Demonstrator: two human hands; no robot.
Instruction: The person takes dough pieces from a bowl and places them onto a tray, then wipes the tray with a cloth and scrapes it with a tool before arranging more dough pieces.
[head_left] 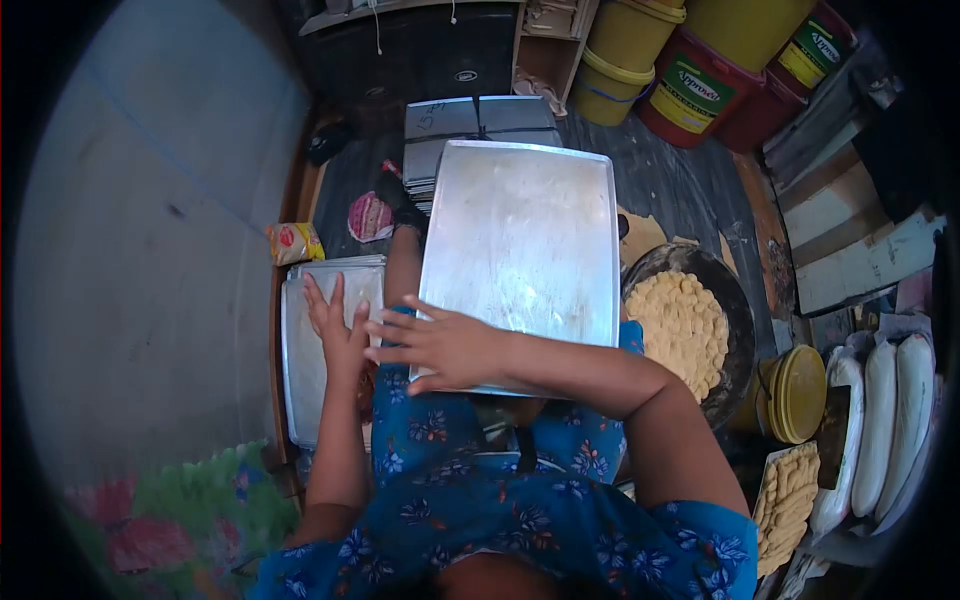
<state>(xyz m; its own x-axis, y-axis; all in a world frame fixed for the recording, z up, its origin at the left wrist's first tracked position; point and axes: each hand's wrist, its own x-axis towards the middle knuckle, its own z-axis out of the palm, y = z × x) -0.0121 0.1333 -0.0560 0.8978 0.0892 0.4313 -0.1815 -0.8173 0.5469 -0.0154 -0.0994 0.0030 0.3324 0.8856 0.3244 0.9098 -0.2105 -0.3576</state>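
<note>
A shiny metal baking tray (518,235) lies across my lap, its top bare. My right hand (440,345) reaches across from the right with fingers spread, over the tray's lower left corner. Just left of it, my left hand (342,325) is raised, fingers apart and holding nothing. Beneath the left hand is a stack of metal trays (302,380). To the right of my lap, a large dark round basin (742,330) holds many pieces of shaped dough (680,330).
Beyond the lap tray sits another tray stack (440,120). A yellow packet (294,243) and a pink cloth-like item (370,217) are at left. Margarine buckets (690,90) stand at the back right. A lidded yellow bucket (797,393) and a dough-covered tray (790,505) are at right.
</note>
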